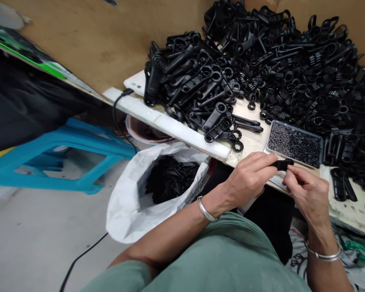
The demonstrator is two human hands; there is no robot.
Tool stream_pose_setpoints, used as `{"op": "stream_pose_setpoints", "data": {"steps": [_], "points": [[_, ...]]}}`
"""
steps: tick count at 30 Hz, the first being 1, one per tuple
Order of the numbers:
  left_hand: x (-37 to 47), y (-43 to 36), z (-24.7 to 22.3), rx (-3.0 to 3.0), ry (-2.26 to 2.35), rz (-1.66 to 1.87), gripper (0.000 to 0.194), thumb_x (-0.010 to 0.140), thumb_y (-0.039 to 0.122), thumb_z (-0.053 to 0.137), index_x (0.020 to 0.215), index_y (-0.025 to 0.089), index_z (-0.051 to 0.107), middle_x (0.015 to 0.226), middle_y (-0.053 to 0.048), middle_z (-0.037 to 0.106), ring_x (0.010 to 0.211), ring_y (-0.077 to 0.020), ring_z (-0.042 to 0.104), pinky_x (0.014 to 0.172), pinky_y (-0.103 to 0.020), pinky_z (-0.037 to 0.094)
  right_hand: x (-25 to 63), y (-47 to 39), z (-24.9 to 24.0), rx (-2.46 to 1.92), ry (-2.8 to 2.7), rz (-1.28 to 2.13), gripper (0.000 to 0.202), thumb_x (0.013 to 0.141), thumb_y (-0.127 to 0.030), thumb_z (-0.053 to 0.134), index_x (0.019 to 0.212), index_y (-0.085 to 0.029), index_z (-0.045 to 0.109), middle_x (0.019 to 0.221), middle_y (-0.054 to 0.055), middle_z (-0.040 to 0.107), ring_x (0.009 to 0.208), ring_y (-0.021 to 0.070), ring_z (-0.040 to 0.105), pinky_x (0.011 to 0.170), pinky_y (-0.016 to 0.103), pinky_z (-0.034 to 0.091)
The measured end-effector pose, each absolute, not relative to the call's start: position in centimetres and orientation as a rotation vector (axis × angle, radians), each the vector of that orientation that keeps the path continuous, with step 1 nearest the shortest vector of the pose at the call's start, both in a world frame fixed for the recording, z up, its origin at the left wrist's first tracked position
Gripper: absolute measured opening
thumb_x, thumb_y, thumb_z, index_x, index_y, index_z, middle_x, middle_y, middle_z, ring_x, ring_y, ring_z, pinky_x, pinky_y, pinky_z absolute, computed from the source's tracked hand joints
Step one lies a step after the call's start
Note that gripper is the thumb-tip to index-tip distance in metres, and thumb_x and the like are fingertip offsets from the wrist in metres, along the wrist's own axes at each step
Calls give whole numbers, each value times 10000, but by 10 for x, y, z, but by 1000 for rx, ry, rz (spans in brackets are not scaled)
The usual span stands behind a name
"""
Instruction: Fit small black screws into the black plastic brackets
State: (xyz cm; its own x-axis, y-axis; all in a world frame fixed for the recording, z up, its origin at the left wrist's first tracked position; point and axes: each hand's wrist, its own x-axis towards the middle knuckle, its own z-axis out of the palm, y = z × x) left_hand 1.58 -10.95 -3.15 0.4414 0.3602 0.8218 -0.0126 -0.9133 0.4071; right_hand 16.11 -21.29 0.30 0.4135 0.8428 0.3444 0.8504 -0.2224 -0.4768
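Note:
My left hand (251,176) grips a small black plastic part (282,164) at the table's front edge, its fingers closed on the part's left end. At the other end, the pinched fingers of my right hand (307,188) touch the same part; whether a smaller piece sits between them is hidden. Just beyond my hands lies a clear plastic box (321,156) full of tiny dark pieces, greyish on the left and black on the right. Black plastic arms with ring ends (214,117) lie to the left, and a pair of slotted black parts (340,184) rests to the right.
A big heap of black plastic parts (273,52) covers the table's far side against cardboard (109,44). Below the white table edge (170,125) stands an open white sack (121,211) of black parts. A blue stool (63,158) and a bucket (132,127) are at left.

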Motion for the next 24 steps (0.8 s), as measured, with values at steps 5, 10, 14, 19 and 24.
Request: {"op": "stream_pose_setpoints", "data": {"steps": [5, 10, 14, 19, 24], "points": [[15, -107, -31, 2330, 291, 1367, 237, 973, 116, 485, 810, 147, 654, 997, -85, 725, 890, -151, 659, 835, -290, 568, 166, -219, 1, -2062, -1621, -183, 257, 873, -282, 514, 806, -206, 750, 696, 46, 745, 497, 156, 646, 550, 282, 543], [17, -108, -34, 2255, 285, 1336, 185, 942, 94, 545, 828, 133, 685, 1005, -81, 734, 885, -147, 673, 827, -276, 579, 172, -224, 5, -2062, -1694, -102, 257, 870, -284, 512, 814, -213, 752, 757, 53, 763, 566, 183, 691, 586, 294, 565], [19, -106, -38, 2223, 311, 1278, 171, 938, 131, 581, 815, 142, 700, 1006, -73, 741, 884, -142, 684, 820, -279, 584, 175, -225, 3, -2090, -1684, -43, 259, 864, -302, 515, 826, -225, 760, 786, 56, 768, 600, 197, 704, 613, 306, 570], [23, -97, -41, 2239, 351, 1139, 114, 892, 139, 660, 789, 148, 708, 971, -48, 749, 860, -137, 698, 792, -249, 573, 178, -227, -5, -2073, -1590, 138, 249, 873, -350, 549, 898, -230, 766, 786, 45, 765, 570, 190, 687, 605, 304, 563], [25, -91, -49, 2404, 290, 941, 129, 882, 121, 668, 754, 136, 681, 913, -36, 743, 841, -154, 686, 790, -274, 525, 196, -237, -1, -2119, -1460, 350, 296, 903, -428, 567, 955, -216, 768, 625, 7, 697, 475, 154, 610, 531, 277, 519]]}}
